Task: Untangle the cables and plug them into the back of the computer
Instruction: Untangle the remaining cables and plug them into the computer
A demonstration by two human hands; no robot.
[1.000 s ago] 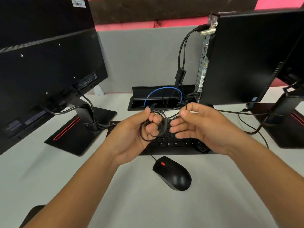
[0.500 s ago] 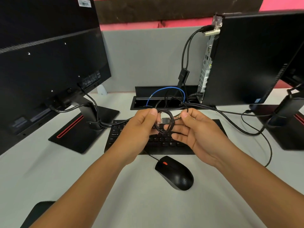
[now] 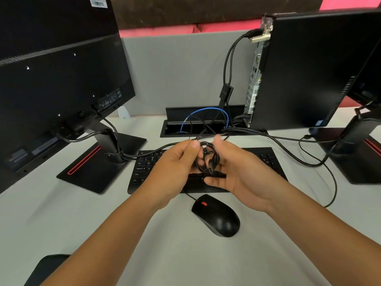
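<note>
The left hand (image 3: 175, 162) pinches the top of a small coil of thin black cable (image 3: 207, 156) between thumb and fingers, above the keyboard (image 3: 266, 159). The right hand (image 3: 237, 172) is now more open than half a second ago: then its fingertips closed on the coil, now the fingers are spread and relaxed beside and under it, and I cannot tell if they touch the loops. A USB plug (image 3: 210, 167) hangs free inside the coil, pointing down (before, it was hidden among the loops). This probably means the free end is found, so the coil can be unwound from this end.

The computer (image 3: 309, 69) stands upright at the right rear, its port panel (image 3: 254, 79) facing left, well apart from the hands. Two cables are already plugged near its top. The mouse (image 3: 216, 216) lies on the desk (image 3: 82, 223) in front of the keyboard, its cable going under the hands
</note>
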